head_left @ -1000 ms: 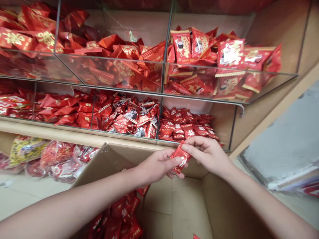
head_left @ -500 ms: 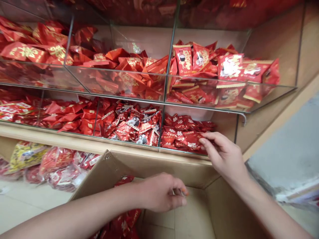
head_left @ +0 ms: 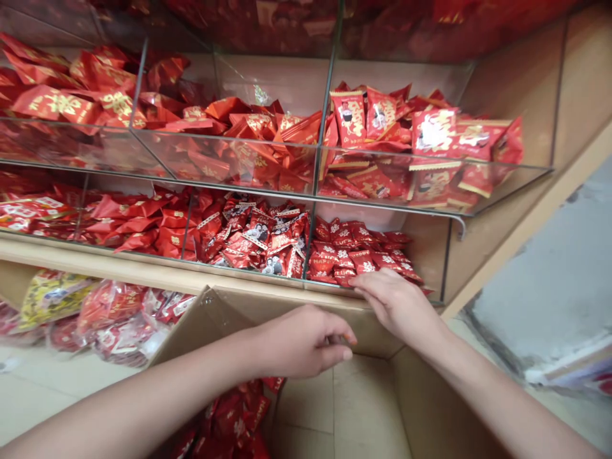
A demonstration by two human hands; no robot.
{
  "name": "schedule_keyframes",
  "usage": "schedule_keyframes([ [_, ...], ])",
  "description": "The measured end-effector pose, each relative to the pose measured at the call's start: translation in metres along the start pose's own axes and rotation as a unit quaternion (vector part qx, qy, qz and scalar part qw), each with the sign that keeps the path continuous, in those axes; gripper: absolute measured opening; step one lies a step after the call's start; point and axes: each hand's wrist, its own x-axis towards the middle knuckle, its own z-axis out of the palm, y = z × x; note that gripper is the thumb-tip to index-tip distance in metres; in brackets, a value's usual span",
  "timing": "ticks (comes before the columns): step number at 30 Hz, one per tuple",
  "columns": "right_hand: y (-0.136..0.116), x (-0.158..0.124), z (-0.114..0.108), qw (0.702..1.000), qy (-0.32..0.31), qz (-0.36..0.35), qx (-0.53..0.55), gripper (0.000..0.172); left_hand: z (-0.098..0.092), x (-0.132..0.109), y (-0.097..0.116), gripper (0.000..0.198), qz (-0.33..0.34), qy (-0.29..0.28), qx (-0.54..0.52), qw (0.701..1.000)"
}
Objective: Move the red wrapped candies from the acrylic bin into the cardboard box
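Right hand [head_left: 404,309]: my fingers lay close together at the front edge of the lower-right compartment [head_left: 428,239], tips at the nearest HAPPY LUCK packets [head_left: 343,258]; whether I was pinching one or only touching it, I could not tell.
Left hand [head_left: 303,341]: it hung over the cardboard box [head_left: 430,395], fingers curled, thumb apart from them; no packet showed in that gap, though my palm was hidden.
HAPPY LUCK packets: small and red-wrapped, they lay heaped in the compartment, right of a clear divider [head_left: 310,239].
Loose red packets [head_left: 234,417]: a pile sat in the box, partly behind my left forearm [head_left: 153,392].
Weight and feel: I judged each packet light, its thin, glossy wrapper apt to slide against its neighbours; the contents were hidden, so a hard squeeze risked crushing them.
Where to hold: a crimped end seemed surest for thumb and forefinger, or the plump middle with a gentle pinch.
Cartoon-couple packets [head_left: 258,229]: these filled the space just left of the divider.
Gold-edged packets [head_left: 435,131]: these stood on the shelf above.
Bagged goods: clear bags of red packets [head_left: 112,303] lay beside a yellow bag [head_left: 50,296], low on the left.
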Motion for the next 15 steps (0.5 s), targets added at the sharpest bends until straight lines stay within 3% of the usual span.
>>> schedule_keyframes([
  [7,0.000,0.001,0.003,0.999,0.029,-0.009,-0.022,0.021,-0.004,0.003,-0.003,0.021,0.043,0.071,0.057,0.995],
  [9,0.002,0.001,0.001,0.997,0.070,-0.006,-0.025,0.019,-0.005,0.003,-0.005,0.020,0.056,0.115,0.068,0.989],
  [12,0.007,0.005,-0.011,0.982,0.177,0.039,-0.046,0.017,-0.014,0.008,-0.008,0.021,0.072,0.200,0.109,0.971],
  [15,0.016,0.009,-0.027,0.966,0.231,0.101,-0.065,0.015,-0.028,0.026,-0.010,0.020,0.085,0.254,0.174,0.948],
])
